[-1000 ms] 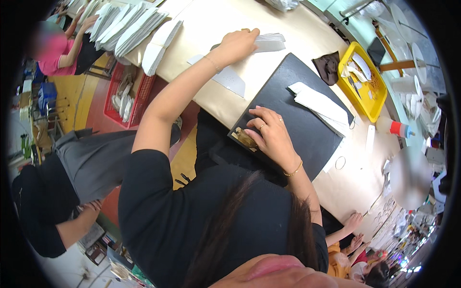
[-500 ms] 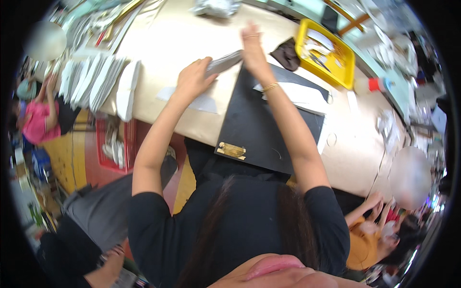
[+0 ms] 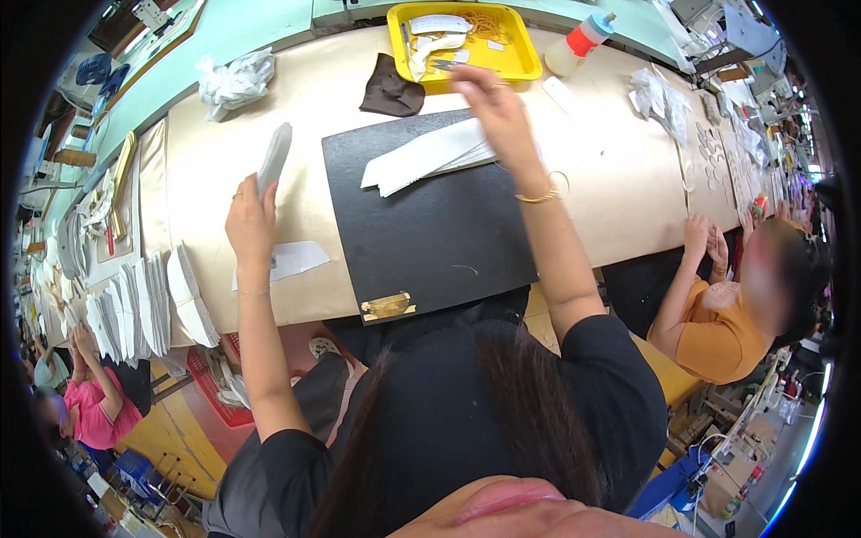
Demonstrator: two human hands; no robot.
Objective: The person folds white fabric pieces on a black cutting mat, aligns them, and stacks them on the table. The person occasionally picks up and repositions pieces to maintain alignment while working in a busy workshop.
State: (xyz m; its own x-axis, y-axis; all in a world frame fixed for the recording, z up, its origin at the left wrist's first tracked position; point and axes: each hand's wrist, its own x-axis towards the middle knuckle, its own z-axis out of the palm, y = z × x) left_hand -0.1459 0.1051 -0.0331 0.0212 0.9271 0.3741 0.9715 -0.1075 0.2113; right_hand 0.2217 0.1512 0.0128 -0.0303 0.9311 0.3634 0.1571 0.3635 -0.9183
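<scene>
My left hand (image 3: 251, 222) is closed around the lower end of a thin grey-white stack of cut pieces (image 3: 276, 157), held upright above the table. My right hand (image 3: 500, 112) hovers at the near rim of a yellow tray (image 3: 531, 73), its fingers stretched forward and slightly bent. I see nothing between them. Below and left of that hand, long white cut pieces (image 3: 421, 157) lie overlapped on a black board (image 3: 430, 238). Inside the tray are orange rubber bands (image 3: 487, 29), scissors (image 3: 443, 65) and white scraps. A flat whitish piece (image 3: 296, 259) rests by my left wrist.
Bundled white pieces (image 3: 134, 309) line the table's left edge. A dark brown cloth (image 3: 392, 88) lies beside the tray, with a plastic bag (image 3: 235, 82) farther left. A red-banded bottle (image 3: 581, 43) stands at the back. A person in orange (image 3: 717, 336) sits at right.
The view has swung to the right. My left hand has carried the grey-white stack leftward, away from my right hand. My right hand is now by the yellow tray.
</scene>
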